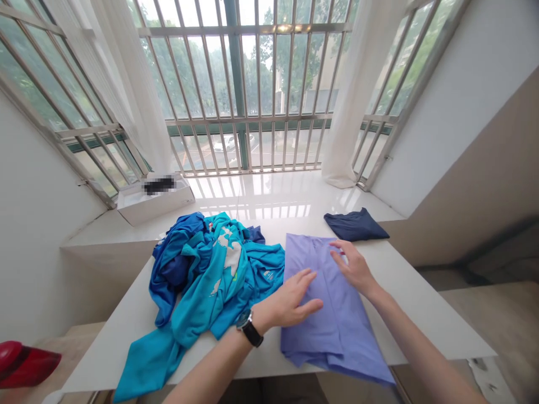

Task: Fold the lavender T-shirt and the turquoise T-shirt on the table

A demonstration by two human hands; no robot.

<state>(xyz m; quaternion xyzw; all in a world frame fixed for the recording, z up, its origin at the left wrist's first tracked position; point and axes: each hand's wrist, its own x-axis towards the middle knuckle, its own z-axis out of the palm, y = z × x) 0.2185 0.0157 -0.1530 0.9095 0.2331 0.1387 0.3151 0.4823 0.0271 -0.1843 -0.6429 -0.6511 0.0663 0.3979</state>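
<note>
A lavender garment (pixel 332 320), folded into a long flat panel, lies on the white table with its near end at the front edge. My left hand (pixel 290 297), with a black-strapped watch on the wrist, is over its left part, fingers stretched out and holding nothing. Near its upper right edge is my right hand (pixel 351 264), fingers apart and slightly curled, with nothing in them; whether they touch the cloth I cannot tell. Left of the lavender cloth, a heap of teal clothing (pixel 227 269) with white patches lies crumpled together with blue clothing (pixel 168 280).
A folded navy garment (pixel 356 224) lies at the table's back right. Behind the white table (pixel 421 314) is a glossy windowsill (pixel 269 193) with a white box (pixel 155 199) at its left. White curtains (pixel 343 151) hang before the barred window. A red object (pixel 25 365) is at lower left.
</note>
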